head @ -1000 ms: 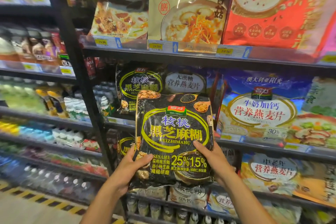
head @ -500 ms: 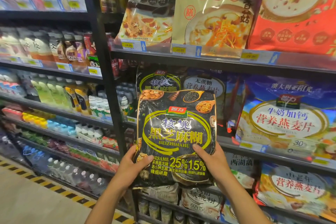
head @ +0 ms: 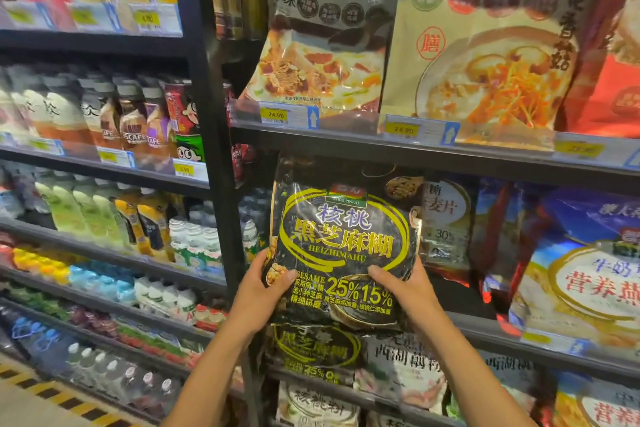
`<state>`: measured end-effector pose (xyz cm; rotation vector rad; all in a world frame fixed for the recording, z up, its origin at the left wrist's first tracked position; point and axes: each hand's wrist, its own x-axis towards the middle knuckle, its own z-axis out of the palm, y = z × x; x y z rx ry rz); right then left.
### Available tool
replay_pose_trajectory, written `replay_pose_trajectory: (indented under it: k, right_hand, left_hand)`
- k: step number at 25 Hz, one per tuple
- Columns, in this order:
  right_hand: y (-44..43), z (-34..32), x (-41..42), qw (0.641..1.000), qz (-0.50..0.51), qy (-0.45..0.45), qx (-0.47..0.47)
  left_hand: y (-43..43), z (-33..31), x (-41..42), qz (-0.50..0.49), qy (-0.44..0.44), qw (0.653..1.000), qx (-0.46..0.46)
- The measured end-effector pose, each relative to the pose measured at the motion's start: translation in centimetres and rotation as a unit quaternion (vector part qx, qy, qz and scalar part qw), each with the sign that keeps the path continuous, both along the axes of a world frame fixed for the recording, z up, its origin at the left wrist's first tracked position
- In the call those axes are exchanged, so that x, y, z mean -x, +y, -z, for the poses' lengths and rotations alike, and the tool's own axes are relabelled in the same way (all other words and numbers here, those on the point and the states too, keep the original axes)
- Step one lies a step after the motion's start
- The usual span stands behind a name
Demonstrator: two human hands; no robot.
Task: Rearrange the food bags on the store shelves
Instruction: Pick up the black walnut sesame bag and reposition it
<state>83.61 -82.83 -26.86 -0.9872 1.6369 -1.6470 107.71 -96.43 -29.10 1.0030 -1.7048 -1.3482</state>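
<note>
I hold a black sesame paste bag (head: 343, 236) with yellow writing upright at the left end of the middle shelf (head: 519, 333). My left hand (head: 263, 291) grips its lower left corner, thumb on the front. My right hand (head: 401, 291) grips its lower right part. The bag's top reaches under the shelf above (head: 415, 149). A pale oat bag (head: 446, 218) stands just right of it, partly covered. A second black sesame bag (head: 311, 354) sits on the shelf below, right under the held one.
Blue oat bags (head: 571, 267) fill the right of the middle shelf. Soup mix bags (head: 318, 45) stand on the upper shelf behind price tags (head: 287, 114). A black upright post (head: 214, 149) separates these shelves from bottled drinks (head: 104, 211) on the left.
The held bag has moved up and in toward the middle shelf, now covering the bag that stood there. My view has come closer and shifted left.
</note>
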Motion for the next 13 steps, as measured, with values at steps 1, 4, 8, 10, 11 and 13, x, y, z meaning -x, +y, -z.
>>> replay_pose_trajectory:
  k: [1, 4, 8, 10, 11, 13]
  right_hand:
    - [-0.8, -0.2, 0.3, 1.0, -0.008, 0.0, -0.005]
    - [-3.0, -0.5, 1.2, 0.999, -0.023, 0.016, -0.019]
    - [-6.4, -1.3, 2.0, 0.998, 0.011, 0.034, -0.05]
    - [-7.7, -1.5, 2.6, 0.996, 0.035, 0.052, -0.07]
    - [-8.3, -1.2, 2.8, 0.994, 0.041, 0.063, -0.08]
    - [-9.1, -0.7, 3.0, 0.991, 0.05, 0.089, -0.091]
  left_hand:
    - [-1.3, 0.0, 0.2, 0.003, -0.006, 1.0, 0.013]
    - [-4.6, -0.2, 1.0, 0.014, -0.003, 1.0, 0.024]
    - [-8.5, -0.6, 2.3, 0.014, -0.005, 1.0, 0.025]
    - [-9.7, -0.9, 3.0, 0.012, -0.007, 1.0, 0.018]
    - [-10.2, -1.1, 3.3, 0.012, -0.008, 1.0, 0.019]
    - [-10.6, -1.3, 4.1, 0.005, -0.013, 1.0, 0.022]
